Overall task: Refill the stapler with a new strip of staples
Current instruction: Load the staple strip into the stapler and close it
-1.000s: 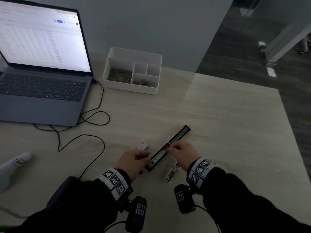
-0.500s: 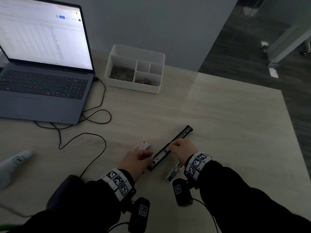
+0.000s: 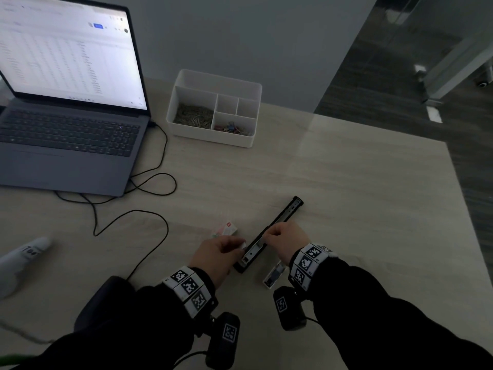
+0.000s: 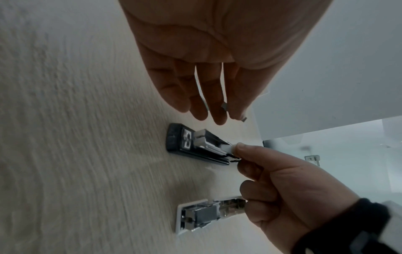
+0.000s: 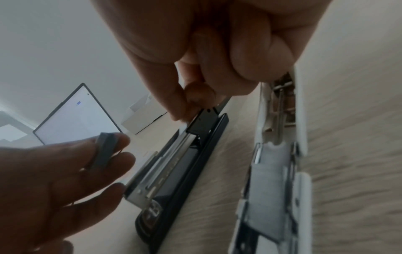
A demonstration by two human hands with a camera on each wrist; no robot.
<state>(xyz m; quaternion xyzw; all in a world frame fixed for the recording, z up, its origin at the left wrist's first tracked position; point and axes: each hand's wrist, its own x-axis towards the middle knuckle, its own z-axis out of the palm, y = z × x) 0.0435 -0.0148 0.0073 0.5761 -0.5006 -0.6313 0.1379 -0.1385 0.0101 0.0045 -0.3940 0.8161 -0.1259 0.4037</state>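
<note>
A black stapler point(image 3: 280, 222) lies folded open flat on the table, its metal magazine point(image 5: 165, 171) facing up. My right hand point(image 3: 269, 235) pinches the pusher point(image 4: 228, 148) at the middle of the magazine with thumb and forefinger. Just left of the stapler's near end my left hand point(image 3: 236, 247) holds a grey staple strip point(image 5: 104, 151) between thumb and fingers, a little above the channel and not touching it. A small staple box point(image 3: 228, 229) lies beyond the left hand.
A white stapler part point(image 3: 273, 276) with metal insides lies by my right wrist. A white organiser tray point(image 3: 250, 89) with clips stands at the back, an open laptop point(image 3: 66, 134) at the back left, its cable point(image 3: 149, 217) trailing across the table. A white object point(image 3: 21, 257) lies far left.
My left hand with the strip has edged slightly closer to the stapler's near end. My right hand has kept its pinch on the magazine and shifted a little along it.
</note>
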